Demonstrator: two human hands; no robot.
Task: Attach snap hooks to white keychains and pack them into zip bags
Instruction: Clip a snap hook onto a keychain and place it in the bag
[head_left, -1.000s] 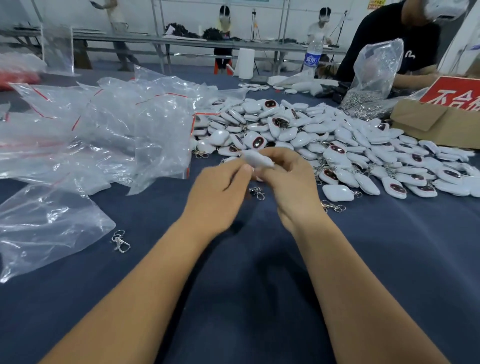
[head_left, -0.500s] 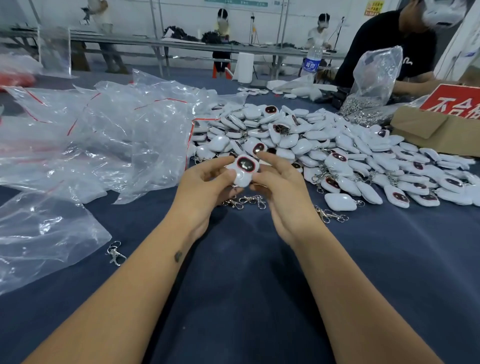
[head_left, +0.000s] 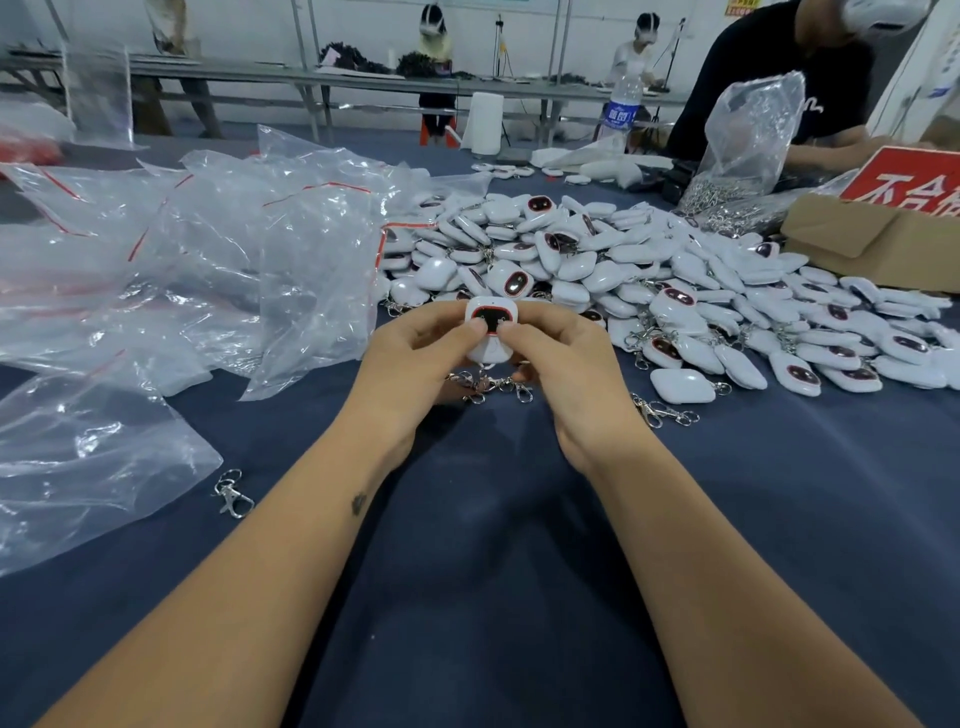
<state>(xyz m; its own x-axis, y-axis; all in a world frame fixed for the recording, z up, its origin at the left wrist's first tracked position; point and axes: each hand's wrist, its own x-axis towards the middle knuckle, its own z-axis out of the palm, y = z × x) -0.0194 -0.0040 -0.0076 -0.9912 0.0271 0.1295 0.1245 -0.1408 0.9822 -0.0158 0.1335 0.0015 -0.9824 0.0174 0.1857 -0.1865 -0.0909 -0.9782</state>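
Note:
Both hands hold one white keychain (head_left: 491, 332) upright above the dark blue table (head_left: 493, 597), its dark, red-rimmed face toward me. My left hand (head_left: 415, 364) grips its left side with the thumb on the face. My right hand (head_left: 566, 364) grips the right side, thumb on the face too. Silver snap hooks (head_left: 498, 385) lie or hang just beneath the hands. Behind them spreads a big pile of white keychains (head_left: 649, 280). Clear zip bags (head_left: 218, 260) with red seals are heaped at the left.
A loose snap hook (head_left: 232, 493) lies by a clear bag at the left; two more hooks (head_left: 662, 411) lie right of my hands. A cardboard box (head_left: 872, 244) with a red sign and a bag of hooks (head_left: 737, 150) stand far right, where another person works.
The keychain was turned from edge-on to face me and now stands upright, with both thumbs on its face. My hands have stayed in the same spot on the table.

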